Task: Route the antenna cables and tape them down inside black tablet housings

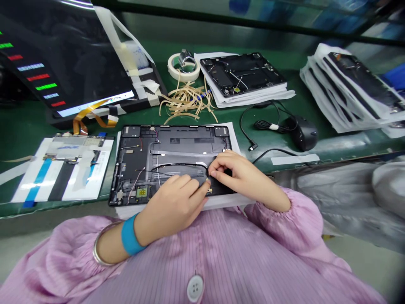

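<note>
A black tablet back housing [133, 160] lies on white sheets at the bench's front edge, its inner side up. Across its lower middle a black cable [186, 164] bends in an arc. At the right end of that cable, my right hand [236, 171] pinches it between thumb and fingertips. My left hand [177, 202] rests over the housing's lower edge, fingers curled and index fingertip beside the right hand's pinch. Its thumb is hidden, and whatever those fingers grip cannot be made out. Thin wires and a yellow-marked square part [142, 193] show at the housing's lower left.
Left stand a lit screen [72, 55] and a circuit board [72, 147] joined by an orange flex cable [84, 122]. Behind are a tape roll [172, 69], tan strips [186, 101] and another housing [243, 74]. A mouse [302, 133] and stacked wrapped housings [344, 88] sit right.
</note>
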Demonstrator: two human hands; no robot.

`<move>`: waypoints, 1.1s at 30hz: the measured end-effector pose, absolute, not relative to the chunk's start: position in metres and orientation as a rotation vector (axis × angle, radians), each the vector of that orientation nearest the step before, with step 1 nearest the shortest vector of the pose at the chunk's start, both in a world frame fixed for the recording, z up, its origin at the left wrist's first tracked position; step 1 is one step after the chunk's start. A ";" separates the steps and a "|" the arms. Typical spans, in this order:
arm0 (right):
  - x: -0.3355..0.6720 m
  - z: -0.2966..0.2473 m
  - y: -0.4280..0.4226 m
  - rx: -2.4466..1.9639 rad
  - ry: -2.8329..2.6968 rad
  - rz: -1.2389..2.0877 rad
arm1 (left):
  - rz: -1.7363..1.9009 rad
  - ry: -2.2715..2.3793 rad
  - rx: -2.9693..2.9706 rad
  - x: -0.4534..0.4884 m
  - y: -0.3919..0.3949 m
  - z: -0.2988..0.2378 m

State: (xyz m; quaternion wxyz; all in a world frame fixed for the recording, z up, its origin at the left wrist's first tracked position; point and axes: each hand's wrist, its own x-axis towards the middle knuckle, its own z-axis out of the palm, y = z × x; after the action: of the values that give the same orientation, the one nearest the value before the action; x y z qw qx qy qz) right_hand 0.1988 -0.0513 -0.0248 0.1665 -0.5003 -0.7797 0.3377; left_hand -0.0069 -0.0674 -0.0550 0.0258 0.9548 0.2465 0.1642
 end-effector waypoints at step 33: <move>0.194 -0.010 0.000 -1.481 -2.362 1.360 | 0.657 0.724 3.009 -0.002 -0.070 -0.057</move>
State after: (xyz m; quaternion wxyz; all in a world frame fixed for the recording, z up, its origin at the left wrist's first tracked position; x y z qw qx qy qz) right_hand 0.1944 -0.0003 -0.0102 0.0196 -0.4774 -0.7612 0.4384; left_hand -0.0022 -0.0700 -0.0569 -0.0110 0.9510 0.2287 0.2076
